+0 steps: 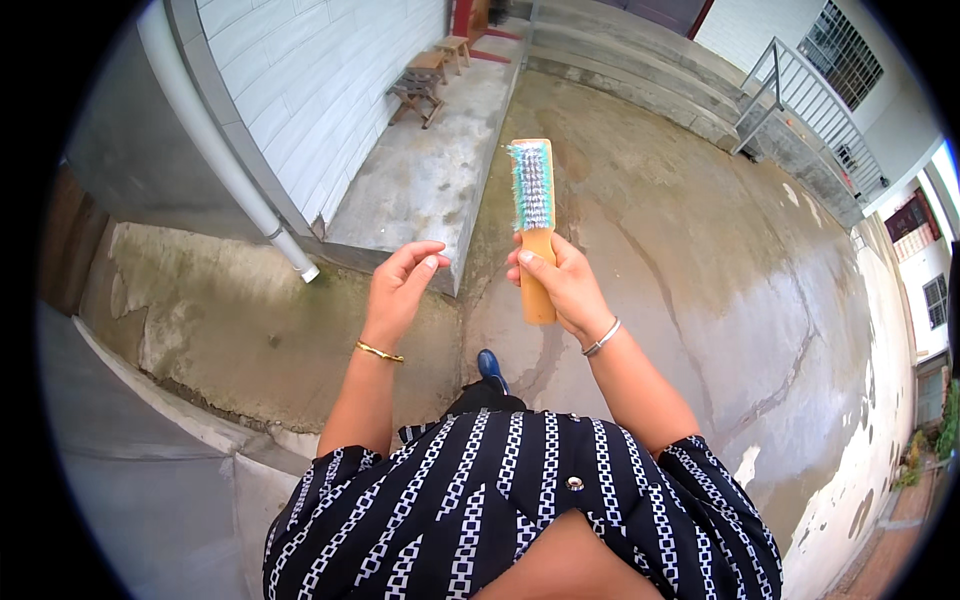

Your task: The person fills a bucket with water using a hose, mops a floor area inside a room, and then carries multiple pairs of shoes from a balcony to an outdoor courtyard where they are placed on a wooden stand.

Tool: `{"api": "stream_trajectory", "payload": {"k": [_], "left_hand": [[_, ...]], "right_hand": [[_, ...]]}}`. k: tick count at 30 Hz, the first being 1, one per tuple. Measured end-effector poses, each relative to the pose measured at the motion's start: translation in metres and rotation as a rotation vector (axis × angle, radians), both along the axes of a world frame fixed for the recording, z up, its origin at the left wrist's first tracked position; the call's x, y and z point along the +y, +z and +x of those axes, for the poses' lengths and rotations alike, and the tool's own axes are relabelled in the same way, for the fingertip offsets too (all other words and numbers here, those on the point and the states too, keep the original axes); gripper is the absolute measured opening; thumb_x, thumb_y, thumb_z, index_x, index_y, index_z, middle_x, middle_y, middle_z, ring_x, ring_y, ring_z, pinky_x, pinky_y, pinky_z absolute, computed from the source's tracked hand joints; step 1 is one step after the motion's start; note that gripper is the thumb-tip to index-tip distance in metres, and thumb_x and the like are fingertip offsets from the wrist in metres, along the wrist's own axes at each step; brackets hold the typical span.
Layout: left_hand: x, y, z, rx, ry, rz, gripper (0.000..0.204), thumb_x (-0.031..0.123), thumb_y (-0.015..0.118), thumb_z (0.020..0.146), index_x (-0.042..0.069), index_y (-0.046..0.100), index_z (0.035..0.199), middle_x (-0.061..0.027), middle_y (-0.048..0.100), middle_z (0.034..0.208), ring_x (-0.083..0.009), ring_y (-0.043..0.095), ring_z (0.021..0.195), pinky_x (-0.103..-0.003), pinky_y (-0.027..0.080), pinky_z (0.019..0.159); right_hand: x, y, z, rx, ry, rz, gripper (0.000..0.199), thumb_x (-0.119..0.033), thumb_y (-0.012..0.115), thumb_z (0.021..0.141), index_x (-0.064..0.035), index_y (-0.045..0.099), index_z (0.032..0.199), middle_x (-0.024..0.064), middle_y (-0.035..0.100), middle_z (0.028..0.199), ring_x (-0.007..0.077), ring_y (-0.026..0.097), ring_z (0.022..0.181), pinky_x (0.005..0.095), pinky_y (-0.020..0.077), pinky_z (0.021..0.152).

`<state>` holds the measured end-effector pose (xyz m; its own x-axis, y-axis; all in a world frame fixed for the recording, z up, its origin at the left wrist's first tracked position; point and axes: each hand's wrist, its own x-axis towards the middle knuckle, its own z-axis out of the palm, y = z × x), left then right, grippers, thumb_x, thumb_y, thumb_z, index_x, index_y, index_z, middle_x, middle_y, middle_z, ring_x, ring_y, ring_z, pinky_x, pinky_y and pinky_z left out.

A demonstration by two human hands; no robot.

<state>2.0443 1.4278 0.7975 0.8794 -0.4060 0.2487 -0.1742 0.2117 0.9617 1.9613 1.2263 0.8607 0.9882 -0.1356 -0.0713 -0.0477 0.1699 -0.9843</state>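
Note:
A scrubbing brush (537, 190) is upright in my right hand (572, 285), bristles facing me. Its wooden handle points down toward my body, and my thumb lies across the handle with the fingers wrapped behind it. The bristles are green around the edge and greyish white in the middle. To the left of the brush, my left hand (398, 285) hovers in the air with loosely bent fingers, the thumb near the fingertips. Nothing shows in that hand, and it touches nothing.
Below stretches a damp concrete yard (690, 280). A raised concrete ledge (400, 190) runs along the white wall, with wooden stools (420, 85) on it. A white drainpipe (215, 130) comes down at the left. Concrete steps (640, 75) and a metal railing (815, 105) stand farther off.

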Motion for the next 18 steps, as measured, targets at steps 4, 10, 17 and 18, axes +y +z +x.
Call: {"api": "stream_trajectory", "payload": {"k": [4, 10, 17, 18], "left_hand": [[-0.067, -0.014, 0.084, 0.074, -0.08, 0.037, 0.021, 0.011, 0.053, 0.087, 0.001, 0.057, 0.105, -0.0049, 0.062, 0.092, -0.0095, 0.055, 0.087, -0.023, 0.042, 0.079], [-0.182, -0.021, 0.193, 0.207, -0.268, 0.071, 0.022, 0.014, 0.053, 0.088, 0.001, 0.057, 0.105, -0.0062, 0.062, 0.095, -0.011, 0.055, 0.092, -0.025, 0.042, 0.083], [-0.27, -0.057, 0.322, 0.18, -0.173, -0.042, 0.029, 0.015, 0.05, 0.089, -0.002, 0.051, 0.113, -0.0098, 0.058, 0.107, -0.0155, 0.054, 0.098, -0.028, 0.041, 0.088], [-0.276, -0.058, 0.342, 0.213, -0.118, -0.066, 0.03, 0.015, 0.05, 0.089, -0.002, 0.05, 0.114, -0.0102, 0.057, 0.109, -0.016, 0.053, 0.099, -0.029, 0.041, 0.088]], "right_hand": [[-0.054, -0.033, 0.076, 0.076, -0.034, -0.015, 0.026, -0.012, 0.058, 0.084, 0.0, 0.051, 0.106, 0.0052, 0.057, 0.089, 0.011, 0.058, 0.074, 0.0241, 0.0481, 0.067], [-0.152, -0.059, 0.173, 0.149, -0.137, -0.03, 0.024, -0.014, 0.06, 0.083, -0.0012, 0.051, 0.102, 0.0038, 0.056, 0.087, 0.0118, 0.058, 0.071, 0.024, 0.0479, 0.064], [-0.222, -0.094, 0.344, 0.135, 0.15, 0.121, 0.024, -0.01, 0.048, 0.087, -0.0006, 0.049, 0.108, 0.0061, 0.056, 0.094, 0.0122, 0.056, 0.078, 0.0259, 0.0468, 0.072], [-0.23, -0.095, 0.378, 0.154, 0.231, 0.125, 0.029, -0.008, 0.043, 0.085, 0.0012, 0.047, 0.112, 0.0086, 0.058, 0.096, 0.015, 0.057, 0.083, 0.0278, 0.0464, 0.077]]}}
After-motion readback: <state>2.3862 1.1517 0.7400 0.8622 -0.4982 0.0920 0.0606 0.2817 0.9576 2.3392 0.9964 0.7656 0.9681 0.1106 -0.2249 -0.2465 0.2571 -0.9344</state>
